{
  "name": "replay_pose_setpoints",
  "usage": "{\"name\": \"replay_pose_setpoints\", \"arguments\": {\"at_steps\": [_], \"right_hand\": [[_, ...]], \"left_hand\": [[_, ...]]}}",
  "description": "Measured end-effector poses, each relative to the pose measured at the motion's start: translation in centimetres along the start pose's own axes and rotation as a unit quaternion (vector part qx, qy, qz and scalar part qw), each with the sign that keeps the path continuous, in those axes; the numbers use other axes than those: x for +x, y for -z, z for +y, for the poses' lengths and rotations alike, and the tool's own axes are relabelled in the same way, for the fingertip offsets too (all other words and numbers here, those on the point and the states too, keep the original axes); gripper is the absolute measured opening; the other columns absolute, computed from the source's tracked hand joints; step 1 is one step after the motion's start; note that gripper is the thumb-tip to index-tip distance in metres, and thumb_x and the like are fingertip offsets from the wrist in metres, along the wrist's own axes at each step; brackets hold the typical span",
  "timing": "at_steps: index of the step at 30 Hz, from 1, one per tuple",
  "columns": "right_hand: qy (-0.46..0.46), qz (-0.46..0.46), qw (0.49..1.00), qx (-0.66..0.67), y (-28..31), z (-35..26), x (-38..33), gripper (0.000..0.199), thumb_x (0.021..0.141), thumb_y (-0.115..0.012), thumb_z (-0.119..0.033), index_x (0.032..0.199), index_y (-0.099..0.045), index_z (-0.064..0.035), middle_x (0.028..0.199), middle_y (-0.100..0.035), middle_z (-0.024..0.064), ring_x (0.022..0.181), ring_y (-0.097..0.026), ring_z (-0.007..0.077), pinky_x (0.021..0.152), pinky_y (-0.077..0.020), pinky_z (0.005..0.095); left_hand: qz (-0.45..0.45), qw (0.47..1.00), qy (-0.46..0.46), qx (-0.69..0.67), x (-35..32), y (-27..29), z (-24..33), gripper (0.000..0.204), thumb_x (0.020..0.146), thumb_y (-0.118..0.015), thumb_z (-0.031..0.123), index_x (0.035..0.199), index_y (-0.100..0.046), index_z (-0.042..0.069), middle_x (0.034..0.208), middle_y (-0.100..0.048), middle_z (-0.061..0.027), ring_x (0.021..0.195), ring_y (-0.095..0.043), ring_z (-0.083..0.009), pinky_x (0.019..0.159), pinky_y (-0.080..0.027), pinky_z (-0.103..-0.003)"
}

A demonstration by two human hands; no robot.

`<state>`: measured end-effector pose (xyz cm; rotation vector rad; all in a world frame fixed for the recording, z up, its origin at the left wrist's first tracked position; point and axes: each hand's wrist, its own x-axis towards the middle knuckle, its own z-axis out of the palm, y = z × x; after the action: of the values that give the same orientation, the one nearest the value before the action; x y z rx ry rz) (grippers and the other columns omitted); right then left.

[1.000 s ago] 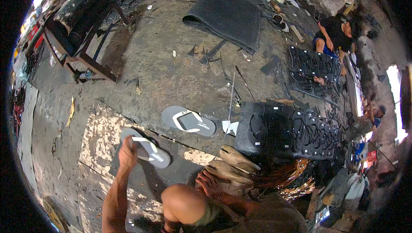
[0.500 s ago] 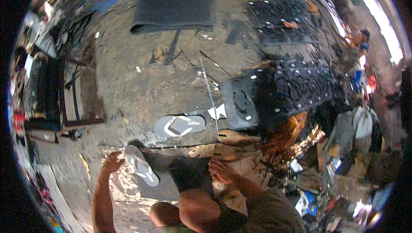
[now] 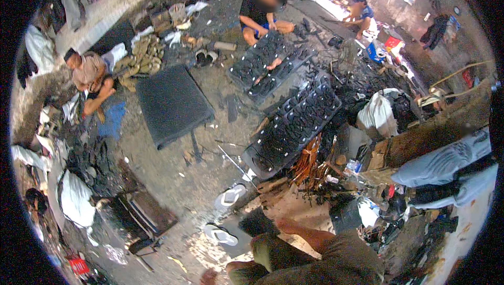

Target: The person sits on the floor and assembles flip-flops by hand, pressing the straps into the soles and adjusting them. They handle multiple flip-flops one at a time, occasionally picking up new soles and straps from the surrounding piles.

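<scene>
Two grey flip-flops with white straps lie in front of me: the farther flip-flop [image 3: 231, 195] on the floor, the nearer flip-flop [image 3: 221, 234] at the left edge of a dark flat sheet [image 3: 242, 242]. A black flat piece [image 3: 257, 222] lies on that sheet, before my knees. Beside its right edge is my right hand [image 3: 286, 226], low down, its fingers too unclear to read. My left hand [image 3: 208, 277] is a blur at the lower edge, left of my knee and nearest to the closer flip-flop. Nothing can be made out in it.
Black slabs with rows of dark straps [image 3: 299, 127] stand ahead to the right, near brown strips [image 3: 310, 156]. A thin rod [image 3: 235, 161] and a big black mat [image 3: 173, 104] lie farther off. Several people sit beyond. A dark wooden frame [image 3: 139, 219] is at left; clutter fills the right.
My view has swung up and to the right, so more of the room shows. The flip-flops appear in the same places on the floor and sheet. My left hand has dropped toward the lower edge.
</scene>
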<state>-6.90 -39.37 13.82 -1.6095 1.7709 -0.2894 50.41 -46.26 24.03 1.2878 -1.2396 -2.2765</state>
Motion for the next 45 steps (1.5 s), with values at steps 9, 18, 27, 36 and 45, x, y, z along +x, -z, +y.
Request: {"name": "replay_pose_setpoints", "arguments": {"at_steps": [9,18,27,36,45], "right_hand": [[0.037,0.134,0.966,0.218,3.4,-1.1,2.0,0.021,0.099,-0.057,-0.029,0.096,-0.069,-0.0123,0.096,-0.067,0.0078,0.092,-0.061,0.0246,0.082,-0.0513,0.0424],[0.115,0.164,0.975,-0.093,17.5,-16.1,2.9,0.018,0.092,-0.071,-0.021,0.092,-0.063,-0.0053,0.080,-0.059,0.0124,0.077,-0.062,0.0264,0.071,-0.0490,0.0438],[-0.073,0.190,0.968,0.149,18.3,-20.2,4.4,0.018,0.087,-0.071,-0.019,0.095,-0.069,-0.0032,0.075,-0.065,0.0090,0.074,-0.065,0.0229,0.066,-0.0503,0.0401],[-0.226,0.176,0.942,0.174,20.8,-18.9,11.6,0.027,0.089,-0.062,-0.024,0.073,-0.055,-0.0030,0.062,-0.054,0.0137,0.059,-0.052,0.0291,0.062,-0.0465,0.0495],[0.060,0.200,0.975,0.071,27.6,-15.0,33.1,0.031,0.099,-0.055,-0.029,0.080,-0.063,-0.0051,0.075,-0.062,0.0197,0.076,-0.063,0.0430,0.070,-0.0515,0.0509]], "left_hand": [[0.185,0.965,0.177,0.049,1.7,-1.0,13.6,0.057,0.103,-0.060,0.034,0.152,-0.035,0.017,0.146,-0.048,-0.0113,0.138,-0.046,-0.0290,0.117,-0.029,-0.049],[0.420,0.889,0.073,-0.166,-8.9,2.2,16.1,0.039,0.100,-0.064,0.027,0.136,-0.054,0.014,0.125,-0.063,-0.0072,0.122,-0.060,-0.0266,0.103,-0.045,-0.050],[0.293,0.945,0.103,-0.101,-11.7,4.1,7.3,0.048,0.096,-0.069,0.022,0.141,-0.053,0.011,0.118,-0.068,-0.0069,0.111,-0.064,-0.0311,0.088,-0.054,-0.045],[0.260,0.952,0.165,-0.004,-4.4,9.3,18.0,0.054,0.094,-0.073,0.028,0.141,-0.054,0.009,0.112,-0.067,-0.0054,0.104,-0.064,-0.0270,0.082,-0.053,-0.043],[0.379,0.916,-0.052,-0.122,4.3,10.4,39.1,0.061,0.091,-0.077,0.035,0.141,-0.055,0.008,0.106,-0.066,-0.0039,0.097,-0.064,-0.0229,0.076,-0.052,-0.040]]}}
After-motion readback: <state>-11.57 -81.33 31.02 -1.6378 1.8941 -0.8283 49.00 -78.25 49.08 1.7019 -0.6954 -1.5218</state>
